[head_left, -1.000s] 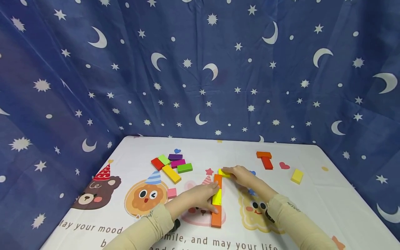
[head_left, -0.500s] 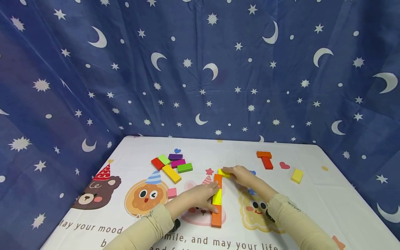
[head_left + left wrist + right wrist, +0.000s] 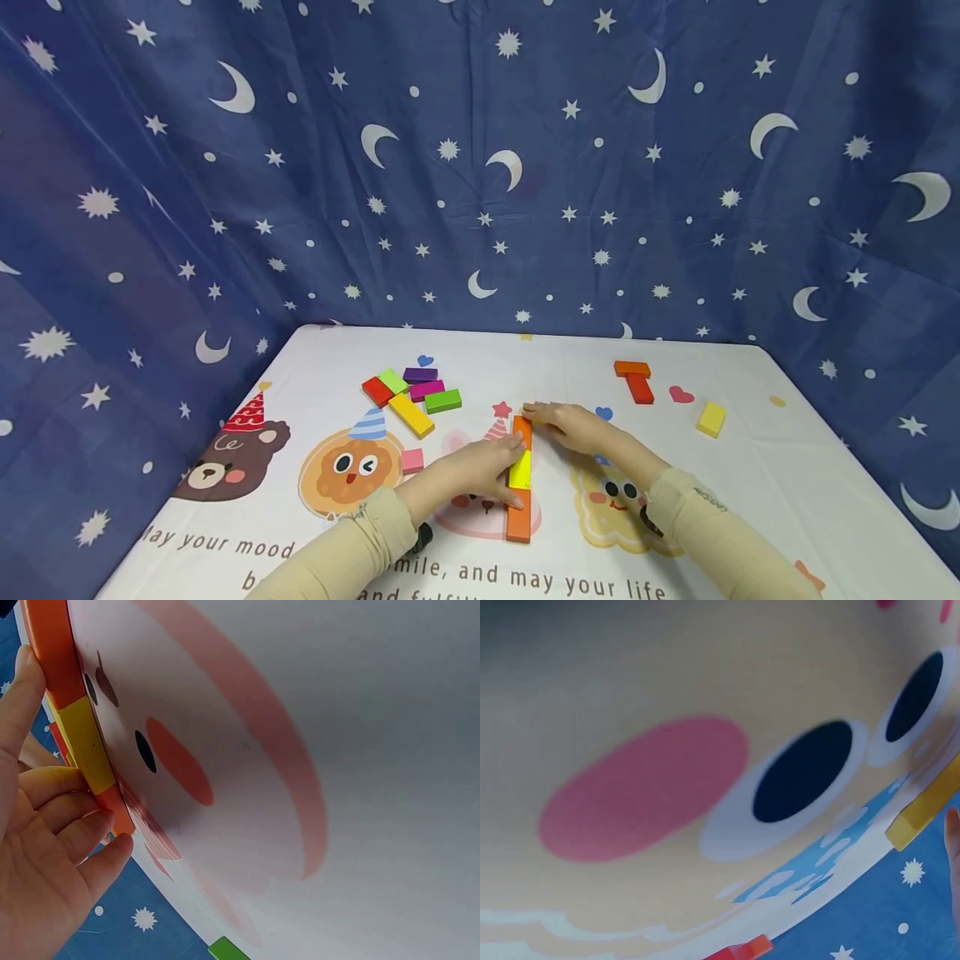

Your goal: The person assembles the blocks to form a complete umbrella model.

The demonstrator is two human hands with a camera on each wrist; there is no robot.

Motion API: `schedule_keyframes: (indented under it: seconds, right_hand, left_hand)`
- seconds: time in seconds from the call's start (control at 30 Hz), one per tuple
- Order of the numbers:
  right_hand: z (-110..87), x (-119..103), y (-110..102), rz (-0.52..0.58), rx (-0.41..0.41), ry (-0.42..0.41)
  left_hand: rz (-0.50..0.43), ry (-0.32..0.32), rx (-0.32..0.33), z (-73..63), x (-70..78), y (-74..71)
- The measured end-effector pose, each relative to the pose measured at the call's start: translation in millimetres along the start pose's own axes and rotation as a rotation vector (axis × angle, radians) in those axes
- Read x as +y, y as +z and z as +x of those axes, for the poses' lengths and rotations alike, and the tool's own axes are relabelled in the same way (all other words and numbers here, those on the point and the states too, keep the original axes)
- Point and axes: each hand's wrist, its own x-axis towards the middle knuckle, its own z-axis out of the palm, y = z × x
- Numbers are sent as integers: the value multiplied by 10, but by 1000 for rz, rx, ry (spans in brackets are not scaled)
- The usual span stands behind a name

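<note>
A straight row of blocks lies on the white tablecloth [image 3: 570,517]: a near orange block [image 3: 518,523], a yellow block [image 3: 521,473] and a far orange block [image 3: 522,428]. My left hand [image 3: 482,468] rests against the row from the left. Its thumb touches the near orange block, and its other fingers lie at the yellow and far orange ones. At the row's far end, my right hand [image 3: 583,428] holds another yellow block [image 3: 924,808], mostly hidden under its fingers in the head view. One right fingertip shows beside that block in the right wrist view.
Back left lies a loose cluster with red [image 3: 377,392], purple [image 3: 421,376], magenta [image 3: 427,391], green [image 3: 443,401] and amber [image 3: 411,415] blocks. A pink block [image 3: 412,461] lies nearer. Back right are orange [image 3: 632,368], red [image 3: 640,388] and yellow [image 3: 711,419] blocks.
My right hand has shifted slightly left, and its fingers now cover nearly all of the yellow block at the row's far end. The left hand and the row look unchanged.
</note>
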Motion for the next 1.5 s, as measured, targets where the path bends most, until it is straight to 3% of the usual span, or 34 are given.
schedule_keyframes:
  seconds: [0.13, 0.33, 0.43, 0.57, 0.67, 1.03, 1.17, 1.5]
  right_hand:
    - [-29, -32, -10, -4, -36, -8]
    - [-27, -88, -16, 22, -116, 82]
    - [-20, -92, -20, 52, -115, 108]
    - [-31, -81, -25, 76, -97, 80]
    - [-39, -67, -22, 75, -89, 51]
    - [12, -64, -31, 57, -107, 72]
    - [18, -83, -39, 49, -113, 73]
    - [24, -116, -76, 28, -108, 85]
  left_hand:
    - [-4, 1, -2, 9, 0, 20]
    - [-1, -5, -6, 2, -1, 12]
    - [-3, -2, -5, 0, -1, 5]
    - [-11, 10, -4, 2, 3, 8]
    - [-9, 21, -5, 6, 6, 16]
    - [-3, 6, -18, 10, -10, 20]
    - [26, 38, -19, 2, -14, 25]
    - [67, 91, 62, -76, -111, -34]
